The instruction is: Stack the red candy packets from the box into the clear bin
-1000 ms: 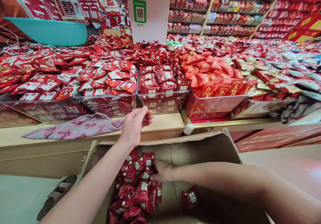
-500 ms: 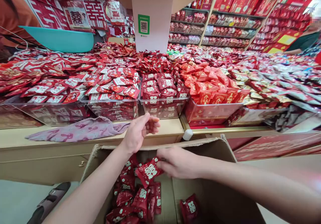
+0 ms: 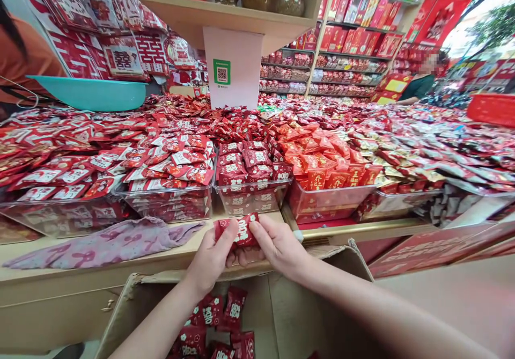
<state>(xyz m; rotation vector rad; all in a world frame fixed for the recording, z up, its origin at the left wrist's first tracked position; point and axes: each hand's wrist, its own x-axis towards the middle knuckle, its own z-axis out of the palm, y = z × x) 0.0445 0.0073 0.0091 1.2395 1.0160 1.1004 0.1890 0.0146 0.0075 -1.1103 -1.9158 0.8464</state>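
A dark red candy packet (image 3: 244,229) with white double-happiness print is held between my two hands, above the back edge of an open cardboard box (image 3: 298,289). My left hand (image 3: 215,254) is closed on its left end, thumb on top. My right hand (image 3: 277,241) pinches its right end between thumb and fingers. Several loose packets of the same kind (image 3: 213,310) lie inside the box, mostly at its left. Just beyond my hands stands a clear bin (image 3: 253,195) with matching packets stacked in rows.
Bins of red-and-white packets (image 3: 169,160) and bright orange-red packets (image 3: 322,160) flank that bin. A purple patterned cloth (image 3: 104,243) lies on the ledge. Behind are a teal basin (image 3: 92,93), a white post with a QR code (image 3: 222,73) and an overhanging shelf (image 3: 229,13). A person (image 3: 420,82) is at far right.
My right hand has lifted the candy packet up out of the box, and my left hand has closed on its other end. The view has tilted upward.
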